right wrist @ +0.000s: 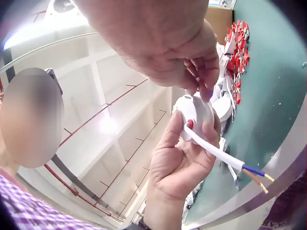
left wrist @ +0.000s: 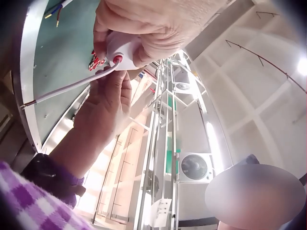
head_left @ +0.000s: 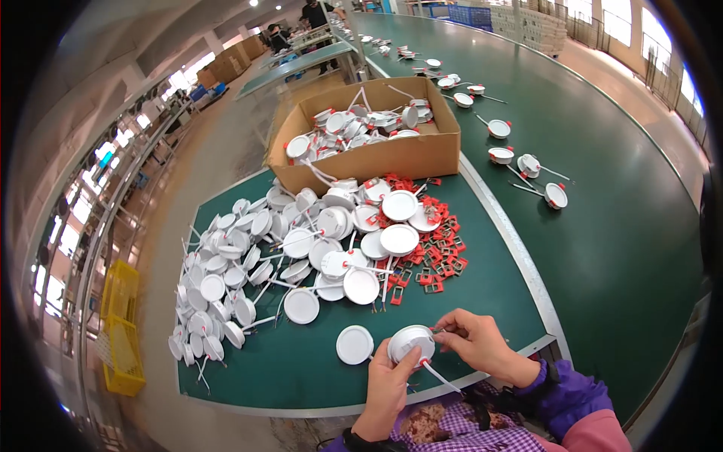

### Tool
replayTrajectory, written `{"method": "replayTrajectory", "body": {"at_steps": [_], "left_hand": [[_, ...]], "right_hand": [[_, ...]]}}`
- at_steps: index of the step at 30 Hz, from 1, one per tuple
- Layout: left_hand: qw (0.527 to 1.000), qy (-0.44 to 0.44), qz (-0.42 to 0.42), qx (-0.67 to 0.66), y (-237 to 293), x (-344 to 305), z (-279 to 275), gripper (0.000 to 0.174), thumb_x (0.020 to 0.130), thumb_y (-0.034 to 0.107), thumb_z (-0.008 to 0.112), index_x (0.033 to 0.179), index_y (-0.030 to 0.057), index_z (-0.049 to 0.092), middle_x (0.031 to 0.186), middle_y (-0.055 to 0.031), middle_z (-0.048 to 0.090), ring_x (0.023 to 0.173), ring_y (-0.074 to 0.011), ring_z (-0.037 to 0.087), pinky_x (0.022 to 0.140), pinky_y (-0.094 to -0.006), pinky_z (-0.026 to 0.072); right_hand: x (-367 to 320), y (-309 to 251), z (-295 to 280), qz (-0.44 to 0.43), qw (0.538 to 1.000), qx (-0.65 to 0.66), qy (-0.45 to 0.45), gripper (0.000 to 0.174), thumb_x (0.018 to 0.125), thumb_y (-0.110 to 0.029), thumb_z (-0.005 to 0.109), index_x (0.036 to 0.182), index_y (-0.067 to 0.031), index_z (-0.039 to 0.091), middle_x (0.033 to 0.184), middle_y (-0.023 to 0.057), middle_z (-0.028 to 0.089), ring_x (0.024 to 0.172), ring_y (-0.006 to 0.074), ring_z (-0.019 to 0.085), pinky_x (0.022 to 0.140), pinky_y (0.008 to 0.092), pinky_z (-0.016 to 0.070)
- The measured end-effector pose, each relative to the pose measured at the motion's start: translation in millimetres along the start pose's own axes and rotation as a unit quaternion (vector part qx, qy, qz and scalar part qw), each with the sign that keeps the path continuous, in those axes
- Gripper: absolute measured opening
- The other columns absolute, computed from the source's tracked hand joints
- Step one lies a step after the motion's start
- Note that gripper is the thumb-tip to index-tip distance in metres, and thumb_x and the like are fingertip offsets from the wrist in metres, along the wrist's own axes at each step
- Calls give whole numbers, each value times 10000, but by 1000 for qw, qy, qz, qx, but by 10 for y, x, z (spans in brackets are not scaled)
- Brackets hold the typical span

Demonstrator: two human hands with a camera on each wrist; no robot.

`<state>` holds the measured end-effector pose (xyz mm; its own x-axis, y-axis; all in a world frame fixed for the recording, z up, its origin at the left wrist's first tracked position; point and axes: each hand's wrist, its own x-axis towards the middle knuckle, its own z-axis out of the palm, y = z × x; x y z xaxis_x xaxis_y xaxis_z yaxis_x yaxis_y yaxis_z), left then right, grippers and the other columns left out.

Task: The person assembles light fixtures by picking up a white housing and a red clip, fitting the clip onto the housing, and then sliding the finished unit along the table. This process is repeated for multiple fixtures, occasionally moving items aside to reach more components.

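Near the table's front edge, my left hand [head_left: 386, 389] grips a round white downlight [head_left: 409, 340], thumb and fingers around its body. A white cable [right wrist: 218, 152] comes out through a red grommet [right wrist: 190, 123] and ends in bare blue and brown wires. My right hand [head_left: 480, 346] pinches a small spring clip [head_left: 437, 330] at the downlight's far side; fingertips cover most of it, with a trace of red showing in the right wrist view. A second white downlight [head_left: 354, 344] lies face up on the table, left of the hands.
A large heap of white downlights [head_left: 226, 275] covers the table's left and middle. Red spring clips [head_left: 444, 252] lie piled at its right. Behind stands a cardboard box [head_left: 369, 167] filled with downlights. A green conveyor belt [head_left: 602, 196] carrying more downlights runs along the right.
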<state>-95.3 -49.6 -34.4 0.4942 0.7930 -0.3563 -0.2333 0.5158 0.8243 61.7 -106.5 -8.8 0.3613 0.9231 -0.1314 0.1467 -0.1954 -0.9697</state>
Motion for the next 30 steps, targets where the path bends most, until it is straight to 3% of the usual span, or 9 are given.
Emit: {"method": "replayTrajectory", "body": {"at_steps": [3,6,8,11,16,21,24,30], "left_hand": [[1000,-3,1,13,0,54,98,304,855,34,592,1126,-10,461,1066,-136,578,934,-221,609,753,-369,550],[1000,-4,-2,26,-17,152,225,314,861,40,583,1143,-11,454,1079,-139,573,947,-227,605,763,-375,551],[1000,-13,-4,19,-39,211,317,322,864,46,578,1155,-9,451,1091,-135,567,957,-229,601,771,-380,552],[1000,-28,-2,3,-68,254,440,320,867,36,568,1162,-6,452,1094,-130,566,950,-224,605,767,-376,557],[999,-52,5,2,-135,307,583,316,871,32,560,1164,-8,451,1085,-129,569,943,-218,608,766,-368,558],[997,-61,32,23,-153,298,466,291,853,11,588,1119,-10,473,1040,-112,584,920,-185,602,768,-324,538],[996,-51,67,28,-108,211,399,271,840,14,627,1078,-18,499,1028,-85,587,927,-134,573,817,-255,476],[992,-36,113,28,-78,99,192,280,833,-2,631,1081,-23,501,1023,-76,584,929,-123,565,826,-247,462]], "right_hand": [[19,80,-117,16,998,59,-8,153,828,-61,637,934,43,601,757,91,656,678,115,639,597,234,505],[33,60,-277,0,1000,31,2,135,830,-60,621,938,21,618,740,102,647,652,128,631,577,248,486],[28,52,-330,-56,997,-2,45,140,824,-58,625,939,22,625,749,108,648,647,135,628,588,244,486],[51,104,-415,-36,995,25,93,139,816,-51,628,935,22,629,769,120,646,649,153,629,589,253,483],[-28,0,-551,-48,995,-27,88,126,814,-49,626,922,16,626,814,143,642,704,202,640,605,285,486],[-124,2,-438,-101,985,-100,93,147,800,-50,634,935,5,617,844,153,638,719,271,636,625,317,500],[-153,52,-219,-126,980,-108,108,158,806,-39,620,957,4,599,847,156,633,717,275,639,621,330,509],[-137,-57,8,-146,975,-142,90,124,810,-10,606,930,9,580,808,148,623,687,274,639,586,324,511]]}}
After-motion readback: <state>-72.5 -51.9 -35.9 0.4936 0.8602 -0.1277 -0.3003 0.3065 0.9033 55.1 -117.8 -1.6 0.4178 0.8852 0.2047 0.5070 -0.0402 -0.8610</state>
